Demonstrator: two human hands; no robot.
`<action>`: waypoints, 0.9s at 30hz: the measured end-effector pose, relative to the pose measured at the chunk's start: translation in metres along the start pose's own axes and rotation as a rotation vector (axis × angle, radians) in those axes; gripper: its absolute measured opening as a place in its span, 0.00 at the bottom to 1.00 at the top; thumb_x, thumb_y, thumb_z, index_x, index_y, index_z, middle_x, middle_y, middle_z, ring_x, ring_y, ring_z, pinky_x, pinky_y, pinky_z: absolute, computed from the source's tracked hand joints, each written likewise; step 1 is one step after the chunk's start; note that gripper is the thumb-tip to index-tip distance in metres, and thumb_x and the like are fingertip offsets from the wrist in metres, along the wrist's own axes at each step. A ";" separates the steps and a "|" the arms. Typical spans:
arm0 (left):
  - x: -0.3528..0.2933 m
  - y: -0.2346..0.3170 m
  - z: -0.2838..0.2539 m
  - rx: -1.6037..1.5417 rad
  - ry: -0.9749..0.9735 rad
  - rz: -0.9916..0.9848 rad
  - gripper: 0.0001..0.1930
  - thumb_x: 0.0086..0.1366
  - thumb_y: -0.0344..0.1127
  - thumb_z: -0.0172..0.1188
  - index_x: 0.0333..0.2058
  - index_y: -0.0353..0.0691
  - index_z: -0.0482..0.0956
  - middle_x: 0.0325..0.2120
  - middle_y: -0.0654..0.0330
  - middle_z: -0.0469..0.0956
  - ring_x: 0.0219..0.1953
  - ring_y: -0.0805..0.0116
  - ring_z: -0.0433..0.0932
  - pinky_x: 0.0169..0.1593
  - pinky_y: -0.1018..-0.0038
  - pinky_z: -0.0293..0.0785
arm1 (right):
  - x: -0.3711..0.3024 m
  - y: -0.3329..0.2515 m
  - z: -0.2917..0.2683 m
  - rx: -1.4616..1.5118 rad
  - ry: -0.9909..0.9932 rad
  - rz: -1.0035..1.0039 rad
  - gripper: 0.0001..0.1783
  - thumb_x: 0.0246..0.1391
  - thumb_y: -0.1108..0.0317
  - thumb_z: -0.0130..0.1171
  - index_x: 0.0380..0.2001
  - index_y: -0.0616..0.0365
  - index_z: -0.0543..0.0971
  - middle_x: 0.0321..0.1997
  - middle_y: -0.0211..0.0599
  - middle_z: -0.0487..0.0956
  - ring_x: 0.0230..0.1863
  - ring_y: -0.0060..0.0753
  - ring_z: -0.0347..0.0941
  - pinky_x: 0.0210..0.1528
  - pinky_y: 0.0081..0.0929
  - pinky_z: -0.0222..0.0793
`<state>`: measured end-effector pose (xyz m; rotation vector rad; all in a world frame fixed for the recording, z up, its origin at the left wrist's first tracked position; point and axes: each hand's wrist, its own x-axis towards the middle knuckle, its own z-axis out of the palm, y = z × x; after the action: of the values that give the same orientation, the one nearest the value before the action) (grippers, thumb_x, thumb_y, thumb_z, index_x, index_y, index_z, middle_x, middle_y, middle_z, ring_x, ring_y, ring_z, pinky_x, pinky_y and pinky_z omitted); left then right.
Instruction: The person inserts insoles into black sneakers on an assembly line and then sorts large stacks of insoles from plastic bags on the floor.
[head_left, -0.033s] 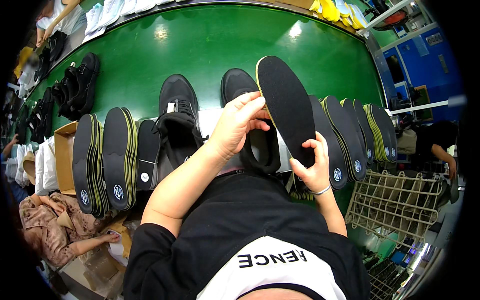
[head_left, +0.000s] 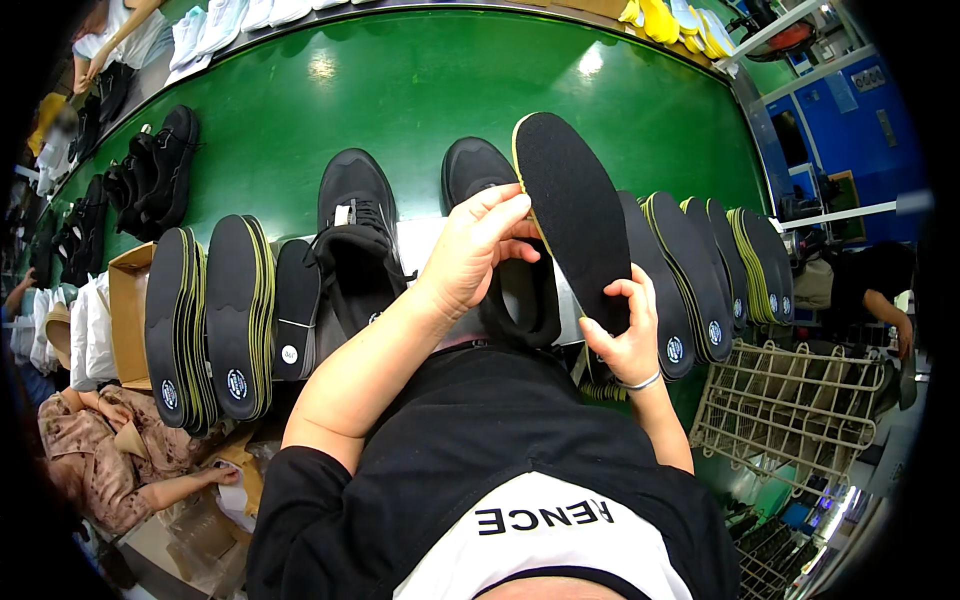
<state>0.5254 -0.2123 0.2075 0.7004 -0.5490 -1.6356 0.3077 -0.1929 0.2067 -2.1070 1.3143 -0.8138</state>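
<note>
Hands (head_left: 465, 245) hold a black insole (head_left: 572, 195) between them.

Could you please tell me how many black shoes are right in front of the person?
2: one shoe left of the left hand, another shoe partly hidden behind it.

Head view: one wide fisheye camera, the left of two worn side by side on your head. Facing: steeply down, past the front of your black cloth shirt with a white panel (head_left: 460, 425) at the lower edge, and outward over the glossy green desk (head_left: 430, 85). Orientation: upright, unmirrored, your left at left. Range: close above your bare left hand (head_left: 472, 250) and bare right hand (head_left: 630, 330), both near mid-frame; desk's far side more distant, uppermost, bowed into an arc. Corners: black.
</note>
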 end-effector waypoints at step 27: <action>-0.004 -0.005 0.007 0.026 -0.266 -0.038 0.45 0.38 0.39 0.69 0.53 0.38 0.50 0.46 0.59 0.61 0.50 0.67 0.60 0.53 0.73 0.56 | -0.005 -0.010 0.008 0.192 -0.114 -0.024 0.12 0.34 0.64 0.57 0.22 0.61 0.73 0.35 0.49 0.67 0.40 0.44 0.65 0.44 0.31 0.59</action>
<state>0.5176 -0.2077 0.2091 0.5176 -0.7521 -1.7725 0.3179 -0.1838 0.2069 -1.9901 1.1086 -0.7847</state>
